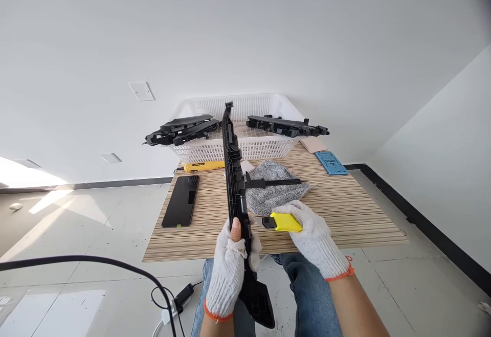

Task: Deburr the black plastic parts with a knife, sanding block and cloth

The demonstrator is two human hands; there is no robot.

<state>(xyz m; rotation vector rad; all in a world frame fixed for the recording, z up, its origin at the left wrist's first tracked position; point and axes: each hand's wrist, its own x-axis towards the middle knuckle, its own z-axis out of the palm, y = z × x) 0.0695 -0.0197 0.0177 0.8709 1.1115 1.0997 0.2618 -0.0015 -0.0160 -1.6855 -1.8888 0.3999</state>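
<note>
A long black moulded plastic part (233, 173) stands tilted upright in front of me, its wide end low near my knees. My left hand (230, 263), in a white knit glove with the thumb tip bare, is closed around its lower section. In my gloved right hand (307, 227) is a yellow utility knife (286, 222), its black nose and blade pointing left at the part's edge. I cannot tell whether the blade touches the plastic. Just beyond, a black caliper (274, 183) lies across a grey cloth (264, 201).
A white plastic basket (264, 149) stands at the back, with black plastic parts (187, 127) across its left side and more parts (286, 126) on the right. On the striped table (337, 214) lie a black phone (181, 201), a yellow-handled tool (203, 166) and a blue plate (331, 163). A cable (95, 259) hangs at left.
</note>
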